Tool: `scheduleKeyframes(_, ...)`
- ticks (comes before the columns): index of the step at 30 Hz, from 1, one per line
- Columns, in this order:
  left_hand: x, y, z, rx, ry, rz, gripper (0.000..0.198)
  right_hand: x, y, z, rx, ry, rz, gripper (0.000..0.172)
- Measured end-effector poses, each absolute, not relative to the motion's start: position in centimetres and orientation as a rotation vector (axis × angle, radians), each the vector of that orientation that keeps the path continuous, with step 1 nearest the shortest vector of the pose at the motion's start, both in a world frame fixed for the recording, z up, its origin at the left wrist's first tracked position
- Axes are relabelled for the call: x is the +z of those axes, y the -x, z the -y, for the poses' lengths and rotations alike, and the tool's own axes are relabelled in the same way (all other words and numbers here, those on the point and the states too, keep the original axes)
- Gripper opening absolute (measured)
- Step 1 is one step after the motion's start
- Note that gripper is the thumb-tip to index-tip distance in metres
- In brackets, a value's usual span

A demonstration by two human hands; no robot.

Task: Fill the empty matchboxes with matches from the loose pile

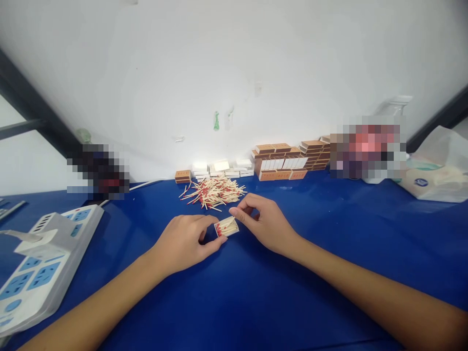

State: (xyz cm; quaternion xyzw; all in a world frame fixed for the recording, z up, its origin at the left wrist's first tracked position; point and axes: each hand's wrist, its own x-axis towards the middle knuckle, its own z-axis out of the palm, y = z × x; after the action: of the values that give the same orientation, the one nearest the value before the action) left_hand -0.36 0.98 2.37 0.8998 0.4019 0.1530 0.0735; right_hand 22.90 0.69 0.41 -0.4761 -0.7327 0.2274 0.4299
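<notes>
My left hand (186, 243) grips a small white matchbox tray (227, 235) between thumb and fingers, low over the blue table. Red-headed matches (224, 228) lie in the tray with their heads toward the left. At the tray's right end, my right hand (268, 222) is closed in a pinch on a match (232, 220), which slants over the others; its far end is hard to make out. Just beyond both hands spreads a loose pile of matches (215, 191), heads pointing various ways.
White trays (221, 168) are stacked behind the pile, beside a small brown matchbox stack (183, 176). More brown matchboxes (281, 161) stand along the wall. A power strip (54, 273) with plugs lies at left. A tissue pack (435, 170) and blurred objects sit at right.
</notes>
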Motion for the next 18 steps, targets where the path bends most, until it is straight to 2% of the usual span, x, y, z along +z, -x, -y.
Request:
scheduleKeyframes(4, 2.39, 0.36, -0.95, 0.450, -2.719, -1.186, 0.027, 0.61, -22.78, -0.68, 0.549, 1.188, 1.835, 0.041)
scheduleKeyframes(10, 2.37, 0.26, -0.86, 0.464, -2.747, -1.164, 0.028, 0.64, -23.03, -0.73, 0.584, 1.168, 1.814, 0.024)
scheduleKeyframes(18, 2.05, 0.42, -0.91, 0.508, -2.719, -1.151, 0.026, 0.37, -22.75, -0.52, 0.712, 1.107, 1.813, 0.016)
